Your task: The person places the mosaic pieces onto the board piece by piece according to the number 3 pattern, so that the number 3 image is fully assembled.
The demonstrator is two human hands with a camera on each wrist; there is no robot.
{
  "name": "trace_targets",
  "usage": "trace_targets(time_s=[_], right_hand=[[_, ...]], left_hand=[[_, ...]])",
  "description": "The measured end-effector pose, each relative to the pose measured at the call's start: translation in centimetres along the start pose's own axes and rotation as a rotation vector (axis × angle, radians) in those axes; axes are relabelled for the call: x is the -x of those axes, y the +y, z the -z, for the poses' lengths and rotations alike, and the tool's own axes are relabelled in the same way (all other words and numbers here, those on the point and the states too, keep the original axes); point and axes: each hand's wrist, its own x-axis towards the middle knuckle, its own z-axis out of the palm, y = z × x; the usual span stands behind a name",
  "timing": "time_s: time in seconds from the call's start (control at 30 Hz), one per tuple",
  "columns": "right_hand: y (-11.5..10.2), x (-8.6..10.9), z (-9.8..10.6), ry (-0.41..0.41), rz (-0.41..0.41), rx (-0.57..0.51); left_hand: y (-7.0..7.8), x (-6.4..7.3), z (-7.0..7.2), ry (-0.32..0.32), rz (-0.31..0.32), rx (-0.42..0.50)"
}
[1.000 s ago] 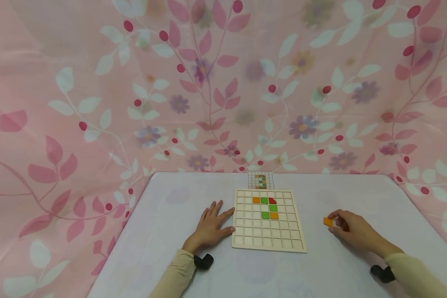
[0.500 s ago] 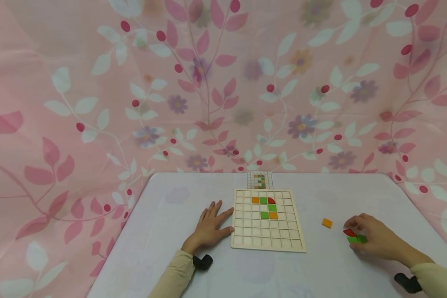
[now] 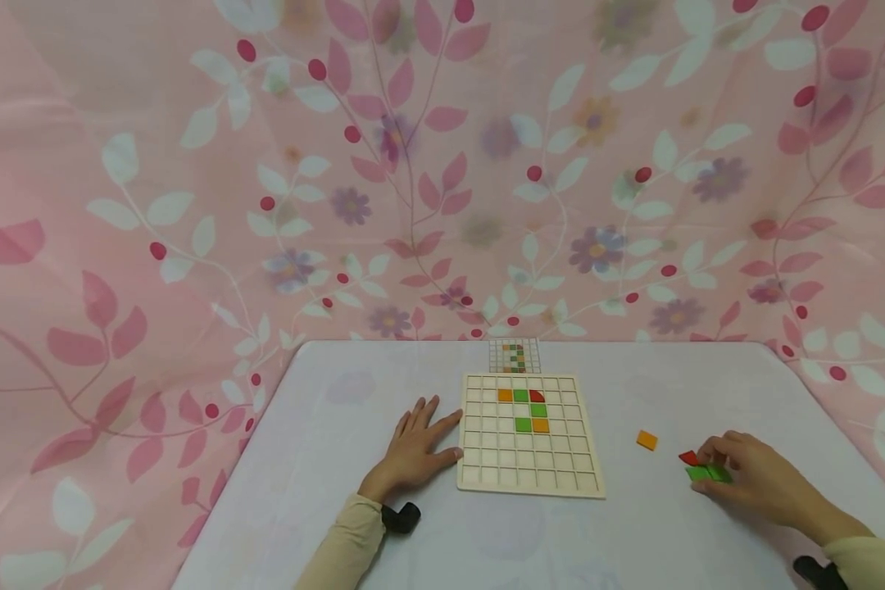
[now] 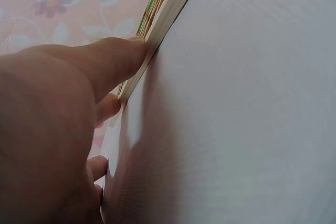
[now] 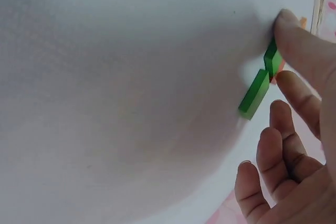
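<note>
My left hand (image 3: 413, 449) rests on the white table with its fingers spread; thumb and index fingertip touch the left edge of the wooden grid board (image 3: 487, 478). The left wrist view shows the thumb (image 4: 118, 59) against the board's side. At the right, my right hand (image 3: 755, 475) has its thumb and index finger about a green square tile (image 3: 697, 474), pinching it near the table. Beside it lie a second green tile (image 5: 254, 95) and a red tile with a curved edge (image 3: 688, 458). The other right fingers are loosely curled.
An orange tile (image 3: 646, 441) lies between board and right hand. Orange, green and red tiles sit in the board's upper cells, including an orange one (image 3: 541, 425). Behind the board is a printed pattern card (image 3: 495, 357). A floral curtain (image 3: 442, 205) hangs behind the table.
My right hand let go of the orange tile, leaving it on the table, and moved right to the green and red tiles. Its index finger then drew back toward the green one. The left hand stayed put.
</note>
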Motion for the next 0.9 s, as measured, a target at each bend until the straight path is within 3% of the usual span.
trace_targets(time_s=[0.13, 0.47, 0.57, 0.9], right_hand=[[-0.4, -0.2, -0.5, 0.049, 0.076, -0.005], [-1.2, -0.5, -0.6, -0.075, 0.043, -0.063], [-1.3, -0.5, -0.3, -0.072, 0.039, -0.060], [-1.5, -0.1, -1.7, 0.110, 0.127, -0.013]], left_hand=[[-0.2, 0.0, -0.1, 0.008, -0.007, 0.009], [-0.3, 0.0, -0.2, 0.004, -0.018, 0.006], [-0.2, 0.0, 0.0, 0.002, -0.029, 0.000], [-0.1, 0.1, 0.0, 0.010, -0.028, -0.003]])
